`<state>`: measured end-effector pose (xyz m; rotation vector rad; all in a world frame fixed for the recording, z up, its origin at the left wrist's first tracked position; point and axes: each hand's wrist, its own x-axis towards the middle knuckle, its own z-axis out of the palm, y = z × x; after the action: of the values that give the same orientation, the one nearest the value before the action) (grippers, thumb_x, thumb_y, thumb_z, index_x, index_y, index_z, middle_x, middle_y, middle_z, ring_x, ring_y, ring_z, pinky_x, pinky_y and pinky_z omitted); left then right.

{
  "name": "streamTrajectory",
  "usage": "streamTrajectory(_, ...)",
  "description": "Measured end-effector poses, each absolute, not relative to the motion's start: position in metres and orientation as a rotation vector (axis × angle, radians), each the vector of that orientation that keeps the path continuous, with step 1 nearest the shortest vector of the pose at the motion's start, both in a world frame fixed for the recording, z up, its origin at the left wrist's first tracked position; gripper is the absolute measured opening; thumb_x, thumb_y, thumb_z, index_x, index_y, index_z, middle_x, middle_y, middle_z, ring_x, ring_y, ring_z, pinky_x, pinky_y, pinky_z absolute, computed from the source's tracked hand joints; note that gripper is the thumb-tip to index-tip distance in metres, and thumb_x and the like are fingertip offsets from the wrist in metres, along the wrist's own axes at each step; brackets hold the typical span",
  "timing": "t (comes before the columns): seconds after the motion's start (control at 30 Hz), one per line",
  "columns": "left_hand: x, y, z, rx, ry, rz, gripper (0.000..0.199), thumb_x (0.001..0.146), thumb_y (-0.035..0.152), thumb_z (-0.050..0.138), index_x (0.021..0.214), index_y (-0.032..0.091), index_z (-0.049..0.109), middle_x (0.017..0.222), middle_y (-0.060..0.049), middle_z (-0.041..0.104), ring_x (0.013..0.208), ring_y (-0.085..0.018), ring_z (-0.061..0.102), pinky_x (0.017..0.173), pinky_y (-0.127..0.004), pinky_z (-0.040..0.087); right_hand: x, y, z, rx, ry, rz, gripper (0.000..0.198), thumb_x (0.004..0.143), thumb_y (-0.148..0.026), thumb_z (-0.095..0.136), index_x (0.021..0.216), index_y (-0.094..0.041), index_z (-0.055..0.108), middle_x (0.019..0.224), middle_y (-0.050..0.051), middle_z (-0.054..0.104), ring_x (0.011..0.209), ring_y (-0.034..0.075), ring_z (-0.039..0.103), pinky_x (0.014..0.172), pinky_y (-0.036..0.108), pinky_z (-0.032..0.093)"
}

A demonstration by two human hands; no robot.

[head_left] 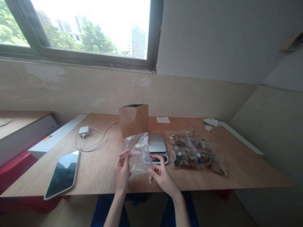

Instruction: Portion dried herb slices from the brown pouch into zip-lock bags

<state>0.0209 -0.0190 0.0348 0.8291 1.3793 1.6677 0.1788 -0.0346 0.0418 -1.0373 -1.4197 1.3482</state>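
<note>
A clear zip-lock bag (137, 157) with a red seal strip is held up between my hands, above the table's front part. My left hand (122, 168) pinches its left side. At the red-edged right side, my right hand (161, 175) is closed on the bag near the strip. The bag looks flat, with a small white label on it. Partly behind the bag and my right fingers is a kitchen scale (157, 143) with a dark display. An upright brown paper pouch (134, 119) stands behind the bag, its top gaping.
Several zip-lock bags of dried brown pieces (186, 157) lie right of the scale. A tablet (63, 173) and a white charger with cable (84, 131) are on the left. Farther back are a white paper (163, 120) and crumpled white material (211, 122).
</note>
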Motion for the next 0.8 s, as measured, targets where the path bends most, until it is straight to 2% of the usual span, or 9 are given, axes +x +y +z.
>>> streamTrajectory(0.1,0.007,-0.019,0.031,0.849,1.472,1.67,0.047,0.074,0.053,0.055,0.107,0.02,0.056,0.075,0.0,0.062,0.035,-0.003,0.03,0.03,-0.016,0.026,0.199,-0.028,0.03,-1.253,-1.472,0.866,0.033,0.082,-0.033,0.049,0.113,-0.021,0.043,0.081,0.002,0.06,0.082,0.018,0.06,0.082,0.038,0.045)
streamTrajectory(0.17,-0.005,-0.015,0.027,0.943,1.605,1.579,0.048,0.076,0.054,0.051,0.111,0.02,0.054,0.083,-0.004,0.065,0.04,-0.007,0.041,0.035,-0.019,0.034,0.216,-0.021,0.015,-1.434,-1.458,0.417,0.032,0.08,-0.034,0.05,0.108,-0.02,0.049,0.106,0.011,0.057,0.105,0.025,0.052,0.091,0.045,0.039)
streamTrajectory(0.23,-0.015,-0.009,0.024,1.095,1.871,1.417,0.049,0.079,0.051,0.049,0.115,0.018,0.052,0.093,-0.01,0.065,0.063,-0.018,0.059,0.052,-0.028,0.047,0.233,-0.016,-0.002,-1.584,-1.446,0.074,0.035,0.077,-0.035,0.05,0.108,-0.018,0.052,0.119,0.017,0.05,0.116,0.031,0.043,0.094,0.052,0.034)
streamTrajectory(0.3,-0.02,-0.003,0.023,1.255,2.206,1.278,0.051,0.081,0.045,0.047,0.12,0.012,0.05,0.111,-0.019,0.059,0.096,-0.03,0.058,0.075,-0.042,0.047,0.244,-0.014,-0.016,-1.673,-1.463,-0.102,0.04,0.076,-0.038,0.05,0.109,-0.016,0.053,0.124,0.02,0.047,0.118,0.034,0.039,0.093,0.054,0.033)
streamTrajectory(0.37,-0.018,-0.001,0.023,1.407,2.447,1.21,0.051,0.083,0.041,0.045,0.124,0.01,0.048,0.127,-0.024,0.046,0.115,-0.037,0.045,0.087,-0.052,0.039,0.248,-0.014,-0.023,-1.724,-1.477,-0.181,0.04,0.076,-0.038,0.049,0.109,-0.016,0.054,0.125,0.019,0.047,0.117,0.034,0.04,0.09,0.052,0.035)
streamTrajectory(0.43,-0.011,-0.001,0.023,1.567,2.491,1.183,0.048,0.085,0.039,0.041,0.126,0.015,0.047,0.135,-0.022,0.038,0.12,-0.037,0.04,0.092,-0.053,0.035,0.249,-0.015,-0.025,-1.758,-1.468,-0.206,0.033,0.078,-0.035,0.046,0.104,-0.018,0.057,0.12,0.017,0.052,0.114,0.033,0.043,0.087,0.05,0.036)
streamTrajectory(0.57,0.007,-0.004,0.016,1.861,2.298,0.956,0.044,0.088,0.039,0.037,0.127,0.024,0.047,0.14,-0.015,0.037,0.126,-0.031,0.036,0.097,-0.049,0.032,0.252,-0.015,-0.015,-1.766,-1.408,-0.152,0.027,0.078,-0.029,0.041,0.089,-0.02,0.064,0.1,0.012,0.065,0.107,0.03,0.049,0.086,0.046,0.034)
streamTrajectory(0.67,0.008,0.002,0.004,1.988,2.192,0.624,0.047,0.086,0.041,0.04,0.131,0.026,0.044,0.143,-0.014,0.033,0.132,-0.034,0.026,0.101,-0.051,0.025,0.261,-0.02,0.002,-1.771,-1.29,-0.096,0.029,0.078,-0.035,0.041,0.085,-0.019,0.065,0.09,0.013,0.068,0.095,0.03,0.056,0.086,0.047,0.034)
streamTrajectory(0.8,-0.008,0.021,-0.005,2.055,2.043,0.402,0.05,0.084,0.045,0.043,0.132,0.03,0.042,0.145,-0.011,0.03,0.134,-0.035,0.023,0.103,-0.053,0.019,0.268,-0.035,0.039,-1.586,-1.094,0.064,0.032,0.078,-0.042,0.045,0.085,-0.017,0.063,0.087,0.014,0.068,0.084,0.027,0.06,0.081,0.041,0.04)
